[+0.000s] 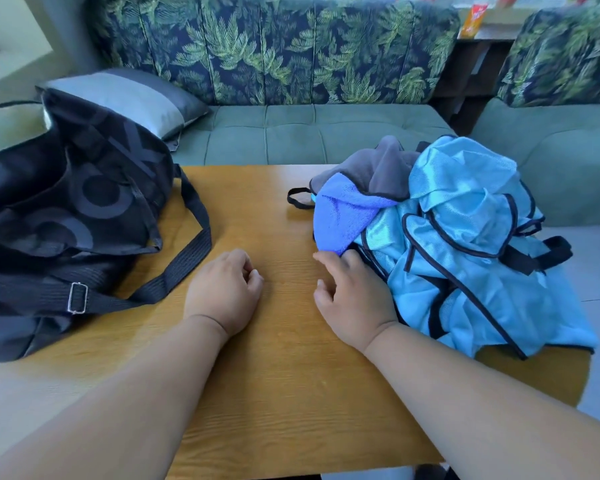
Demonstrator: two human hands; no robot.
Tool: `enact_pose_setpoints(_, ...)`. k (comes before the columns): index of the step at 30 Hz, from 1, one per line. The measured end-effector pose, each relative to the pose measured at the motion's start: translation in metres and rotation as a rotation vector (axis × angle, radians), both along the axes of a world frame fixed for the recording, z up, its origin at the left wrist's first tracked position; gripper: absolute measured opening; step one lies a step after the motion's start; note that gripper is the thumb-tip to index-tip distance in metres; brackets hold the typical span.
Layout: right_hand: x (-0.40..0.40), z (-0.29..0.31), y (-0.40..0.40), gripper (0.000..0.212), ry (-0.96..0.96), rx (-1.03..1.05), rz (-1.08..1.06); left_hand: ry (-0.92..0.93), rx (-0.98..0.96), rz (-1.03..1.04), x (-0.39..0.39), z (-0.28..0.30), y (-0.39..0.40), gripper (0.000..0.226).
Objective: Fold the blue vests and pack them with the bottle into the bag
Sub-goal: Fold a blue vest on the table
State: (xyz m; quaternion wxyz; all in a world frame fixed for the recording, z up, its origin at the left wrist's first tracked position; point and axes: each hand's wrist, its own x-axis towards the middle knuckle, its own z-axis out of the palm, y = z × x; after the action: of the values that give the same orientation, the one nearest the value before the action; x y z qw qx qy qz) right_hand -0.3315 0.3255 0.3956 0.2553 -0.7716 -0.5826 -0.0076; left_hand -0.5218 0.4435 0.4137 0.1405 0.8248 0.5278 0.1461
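— Looks like a home living room here: a sofa (291, 133) fills the upper middle of the frame, green cushioned seat, leaf-print backrest.

— And a grey pillow (129, 98) on it at upper left, with a second matching seat (551, 150) at upper right.

— Low wooden table (274, 341) in the centre, a dark shelf (465, 81) in the gap between the two seats. Lounge furniture, plainly.

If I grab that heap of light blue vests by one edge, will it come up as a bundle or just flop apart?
Probably flop apart. The light blue vests lie crumpled in loose folds, so they look limp and light. Their sheen suggests a slippery fabric that could slide from the right hand. The black trim loops may snag, dragging the towel along.
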Motion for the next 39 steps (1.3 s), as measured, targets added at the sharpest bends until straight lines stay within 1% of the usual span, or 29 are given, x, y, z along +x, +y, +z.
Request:
enact_pose_setpoints(2, -0.001, -0.001, -0.001, 0.047, -0.011, 0.006, -0.033, 0.009, -0.015, -0.002, 0.000, 0.001, 0.000, 0.015)
enact_pose_setpoints(5, -0.001, -0.002, -0.004, 0.043, -0.018, -0.002, -0.049, 0.026, -0.016, 0.018, 0.004, 0.003, -0.002, 0.015)
enact_pose_setpoints(9, -0.006, -0.003, -0.013, 0.046, -0.089, 0.004, 0.017, 0.050, -0.014, 0.041, 0.005, 0.007, -0.007, 0.013)
enact_pose_setpoints(11, -0.005, 0.003, -0.022, 0.047, -0.079, 0.009, 0.049, 0.011, -0.044, 0.057, 0.007, 0.010, -0.011, 0.011)
enact_pose_setpoints(13, -0.004, 0.007, -0.033, 0.047, -0.001, 0.109, 0.059, -0.044, -0.082, 0.070, 0.011, 0.011, -0.017, 0.008)
enact_pose_setpoints(15, -0.006, 0.016, -0.048, 0.044, 0.133, 0.286, 0.042, -0.101, -0.112, 0.086, 0.016, 0.012, -0.027, 0.006)
enact_pose_setpoints(16, -0.005, 0.022, -0.056, 0.042, 0.164, 0.378, 0.026, -0.136, -0.124, 0.097, 0.019, 0.011, -0.032, 0.006)
enact_pose_setpoints(18, 0.001, 0.035, -0.070, 0.037, 0.142, 0.531, -0.017, -0.217, -0.146, 0.109, 0.027, 0.010, -0.045, 0.006)
enact_pose_setpoints(21, 0.029, 0.054, -0.087, 0.033, 0.054, 0.610, -0.123, -0.364, -0.176, 0.078, 0.045, 0.015, -0.066, 0.003)
enact_pose_setpoints(23, 0.051, 0.062, -0.096, 0.038, 0.090, 0.573, -0.251, -0.425, -0.192, 0.041, 0.057, 0.023, -0.080, 0.005)
enact_pose_setpoints(25, 0.069, 0.064, -0.104, 0.045, 0.190, 0.437, -0.387, -0.455, -0.198, 0.006, 0.069, 0.032, -0.092, 0.007)
enact_pose_setpoints(26, 0.077, 0.064, -0.107, 0.043, 0.219, 0.345, -0.433, -0.472, -0.205, -0.017, 0.074, 0.036, -0.096, 0.007)
enact_pose_setpoints(27, 0.083, 0.064, -0.111, 0.036, 0.236, 0.266, -0.458, -0.485, -0.211, -0.041, 0.079, 0.040, -0.101, 0.007)
enact_pose_setpoints(28, 0.087, 0.066, -0.115, 0.023, 0.246, 0.223, -0.462, -0.490, -0.220, -0.062, 0.084, 0.044, -0.105, 0.006)
enact_pose_setpoints(29, 0.089, 0.068, -0.118, 0.009, 0.272, 0.205, -0.450, -0.489, -0.228, -0.081, 0.089, 0.048, -0.109, 0.005)
enact_pose_setpoints(30, 0.090, 0.071, -0.121, 0.009, 0.297, 0.207, -0.436, -0.487, -0.235, -0.100, 0.093, 0.052, -0.113, 0.004)
enact_pose_setpoints(32, 0.087, 0.073, -0.124, 0.016, 0.334, 0.236, -0.388, -0.506, -0.269, -0.122, 0.101, 0.059, -0.120, 0.003)
enact_pose_setpoints(33, 0.084, 0.076, -0.125, 0.015, 0.332, 0.260, -0.341, -0.529, -0.309, -0.123, 0.104, 0.062, -0.123, 0.003)
enact_pose_setpoints(35, 0.074, 0.081, -0.128, 0.013, 0.344, 0.300, -0.201, -0.608, -0.440, -0.116, 0.111, 0.069, -0.129, 0.011)
enact_pose_setpoints(36, 0.069, 0.084, -0.129, 0.013, 0.419, 0.309, -0.137, -0.659, -0.525, -0.113, 0.114, 0.073, -0.131, 0.017)
enact_pose_setpoints(37, 0.063, 0.088, -0.131, 0.013, 0.544, 0.297, -0.084, -0.707, -0.612, -0.106, 0.117, 0.078, -0.133, 0.024)
enact_pose_setpoints(39, 0.053, 0.094, -0.135, 0.014, 0.810, 0.202, 0.016, -0.791, -0.778, -0.109, 0.120, 0.086, -0.136, 0.038)
